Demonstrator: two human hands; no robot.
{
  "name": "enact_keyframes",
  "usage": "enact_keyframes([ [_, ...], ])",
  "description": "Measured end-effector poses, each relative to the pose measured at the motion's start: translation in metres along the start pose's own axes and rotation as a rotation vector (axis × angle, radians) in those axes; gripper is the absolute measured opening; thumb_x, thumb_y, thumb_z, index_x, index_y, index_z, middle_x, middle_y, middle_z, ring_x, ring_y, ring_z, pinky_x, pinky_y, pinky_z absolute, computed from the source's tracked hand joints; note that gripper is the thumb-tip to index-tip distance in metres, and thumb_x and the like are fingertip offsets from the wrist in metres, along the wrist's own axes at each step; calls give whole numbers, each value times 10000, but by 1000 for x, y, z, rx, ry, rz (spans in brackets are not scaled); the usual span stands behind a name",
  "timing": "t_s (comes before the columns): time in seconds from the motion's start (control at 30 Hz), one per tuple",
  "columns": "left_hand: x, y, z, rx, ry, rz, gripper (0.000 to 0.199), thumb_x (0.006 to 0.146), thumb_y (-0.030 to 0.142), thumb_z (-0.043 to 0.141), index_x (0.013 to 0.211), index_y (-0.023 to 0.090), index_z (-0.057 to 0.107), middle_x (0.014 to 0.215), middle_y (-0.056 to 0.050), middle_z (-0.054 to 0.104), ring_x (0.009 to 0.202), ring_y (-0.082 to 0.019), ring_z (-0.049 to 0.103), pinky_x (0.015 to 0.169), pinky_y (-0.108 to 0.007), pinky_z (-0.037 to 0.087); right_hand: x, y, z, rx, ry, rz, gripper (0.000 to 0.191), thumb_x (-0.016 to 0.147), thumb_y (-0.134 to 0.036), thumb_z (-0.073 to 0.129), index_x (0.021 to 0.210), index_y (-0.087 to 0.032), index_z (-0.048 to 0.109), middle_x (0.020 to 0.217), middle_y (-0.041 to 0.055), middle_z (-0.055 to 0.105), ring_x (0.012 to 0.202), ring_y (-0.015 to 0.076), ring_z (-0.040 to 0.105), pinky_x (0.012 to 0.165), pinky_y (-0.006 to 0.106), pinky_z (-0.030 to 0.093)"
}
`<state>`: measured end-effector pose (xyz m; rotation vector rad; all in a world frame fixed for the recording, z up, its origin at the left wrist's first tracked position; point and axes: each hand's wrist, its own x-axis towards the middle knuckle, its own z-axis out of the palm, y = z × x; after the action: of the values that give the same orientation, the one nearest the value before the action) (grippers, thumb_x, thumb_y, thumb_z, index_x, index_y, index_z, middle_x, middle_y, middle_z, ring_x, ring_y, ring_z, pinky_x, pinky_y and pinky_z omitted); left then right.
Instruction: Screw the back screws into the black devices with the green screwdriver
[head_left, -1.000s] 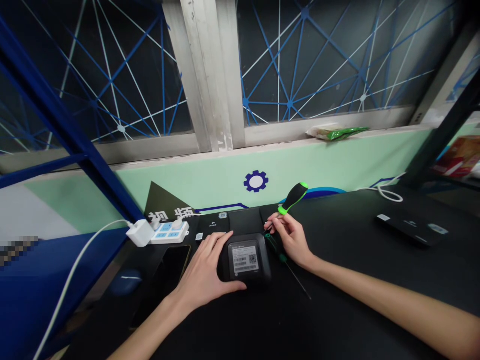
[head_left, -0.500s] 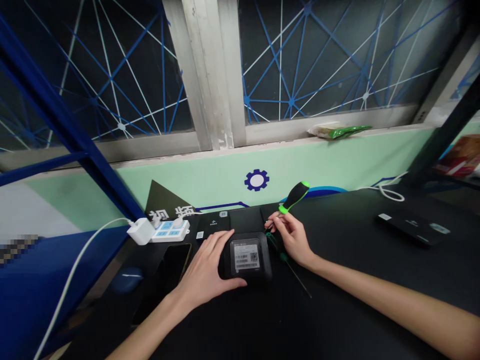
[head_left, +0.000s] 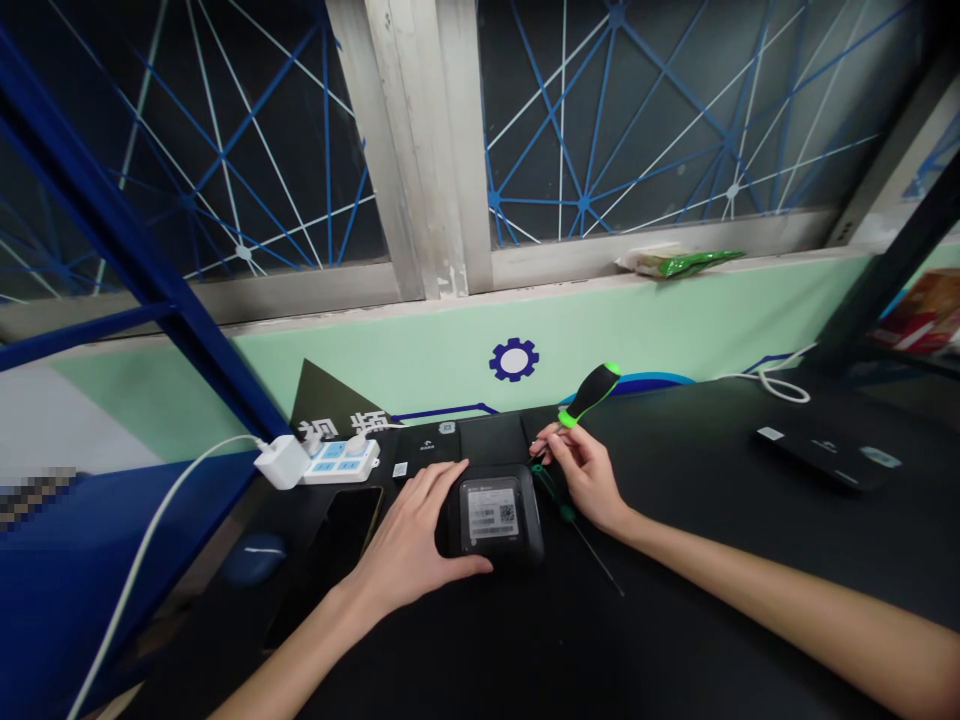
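Front and centre is the squat, rounded-square black plastic device [head_left: 529, 530], flat on the black tabletop [head_left: 675, 630], printed label facing up. The left hand [head_left: 405, 535] spreads wide in a C around it, thumb along the near edge, fingers reaching the far left corner, clasping it down. Over at the device's far right corner, the right hand [head_left: 589, 480] pinches with fingertips closed on the shaft of a black screwdriver with bright green trim [head_left: 591, 395], handle tilting up and away. Whether its tip meets the device, I can't tell; the fingers cover it.

The smart play here, I'd say: firm, even pressure from that left hand, the shaft square to whatever it meets, small turns rather than force, since that slant could let the tip slip.

Just right of the device lies a second, dark green screwdriver [head_left: 566, 513], its shaft slanting toward the near side; best kept clear of the wrist. Left of the device, beyond the left hand, rests a glossy black phone [head_left: 352, 525].
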<state>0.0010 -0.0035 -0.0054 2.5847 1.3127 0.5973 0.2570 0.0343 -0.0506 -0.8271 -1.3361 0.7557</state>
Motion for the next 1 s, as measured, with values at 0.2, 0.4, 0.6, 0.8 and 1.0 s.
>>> enact_keyframes([
  [0.2, 0, 4, -2, 32, 33, 48, 1006, 677, 514, 838, 1495, 327, 282, 1441, -76, 450, 1282, -359, 460, 1044, -530, 404, 0, 0, -1, -8, 2, 3, 242, 955, -423, 554, 973, -194, 632, 843, 63, 705, 764, 192, 654, 684, 311, 524],
  [0.4, -1, 4, -2, 45, 19, 37, 1037, 681, 521, 837, 1510, 326, 246, 1475, -90, 418, 1298, -362, 450, 1045, -531, 403, -1, 1, -2, -9, -1, 1, 241, 957, -419, 556, 979, -193, 637, 858, 60, 709, 776, 186, 652, 694, 301, 519],
  [0.6, -3, -4, 4, 32, -52, -28, 1011, 722, 634, 755, 1526, 306, 238, 1465, -117, 435, 1334, -383, 413, 1052, -562, 382, -1, 2, -1, -15, 1, 10, 270, 952, -446, 554, 983, -193, 641, 889, 74, 709, 753, 183, 639, 641, 293, 513],
  [0.8, -2, -7, 8, 9, -120, -37, 882, 749, 702, 685, 1466, 292, 378, 1418, -119, 487, 1314, -389, 433, 1035, -576, 384, -1, 0, 1, 53, -11, 18, 265, 943, -445, 569, 982, -192, 638, 861, 73, 701, 717, 180, 638, 629, 302, 523],
  [1.0, -2, -7, 7, 16, -143, -1, 775, 821, 667, 632, 1459, 301, 391, 1394, -95, 498, 1288, -350, 459, 1050, -540, 378, -1, -3, 1, 83, -31, 31, 266, 937, -418, 581, 837, -187, 665, 867, 74, 701, 735, 187, 648, 692, 324, 543],
])
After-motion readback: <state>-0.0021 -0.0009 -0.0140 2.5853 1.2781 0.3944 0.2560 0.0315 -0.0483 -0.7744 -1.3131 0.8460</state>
